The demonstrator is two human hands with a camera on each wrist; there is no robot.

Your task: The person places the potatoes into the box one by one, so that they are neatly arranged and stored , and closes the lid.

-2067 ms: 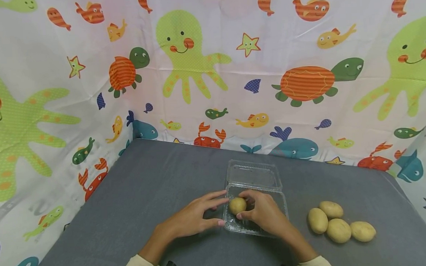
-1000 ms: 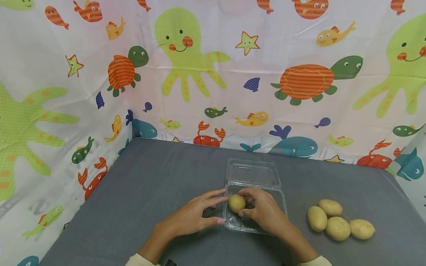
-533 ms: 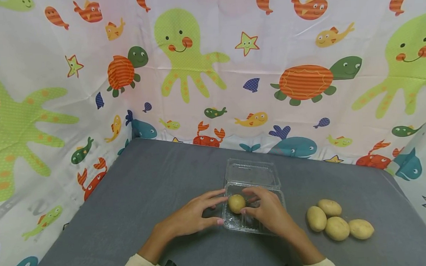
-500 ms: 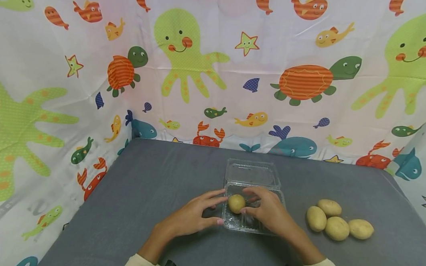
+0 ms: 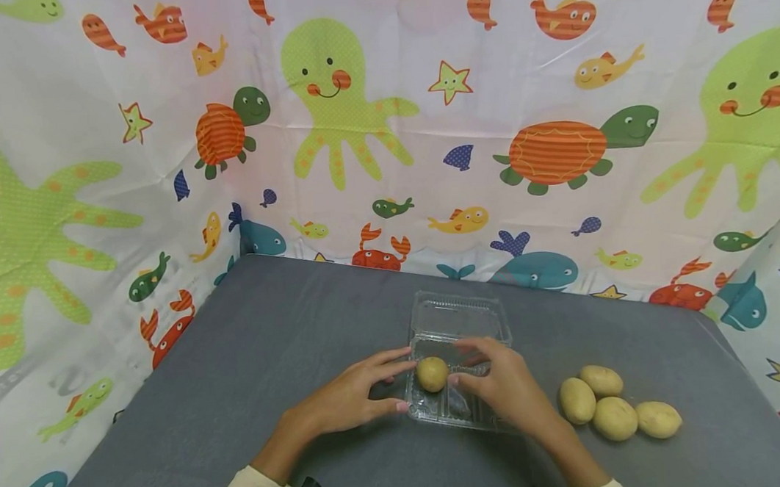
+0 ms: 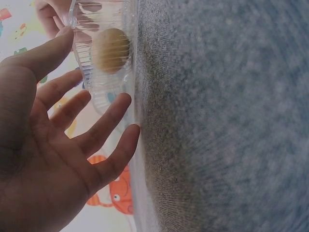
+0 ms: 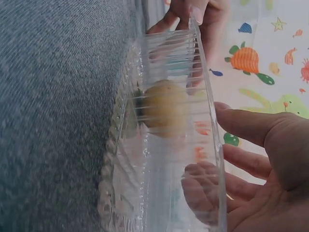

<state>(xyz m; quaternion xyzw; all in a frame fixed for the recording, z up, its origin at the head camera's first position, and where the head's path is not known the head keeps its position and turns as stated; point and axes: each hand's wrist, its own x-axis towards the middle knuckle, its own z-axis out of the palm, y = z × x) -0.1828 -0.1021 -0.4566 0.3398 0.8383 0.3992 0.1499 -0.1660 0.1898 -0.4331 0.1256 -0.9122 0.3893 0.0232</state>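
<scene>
One potato (image 5: 433, 374) lies in the left part of a clear plastic clamshell container (image 5: 432, 416), whose lid (image 5: 460, 315) is folded back. My left hand (image 5: 354, 394) is at the container's left side, fingers spread and fingertips right at the rim; it holds nothing. Over the right half of the container, my right hand (image 5: 506, 381) has relaxed fingers, with a gap between them and the potato. In the left wrist view the potato (image 6: 111, 50) shows through the ribbed wall. The right wrist view shows the right fingers partly behind the container wall (image 7: 212, 125).
Several potatoes (image 5: 615, 418) sit in a cluster on the grey table (image 5: 288, 315), right of the container. A white curtain (image 5: 384, 126) printed with sea animals stands behind the table and along its sides.
My right hand has let go of the potato and moved off it to the right, its fingers parting. The potato stays in the container's left part. The left hand has hardly moved.
</scene>
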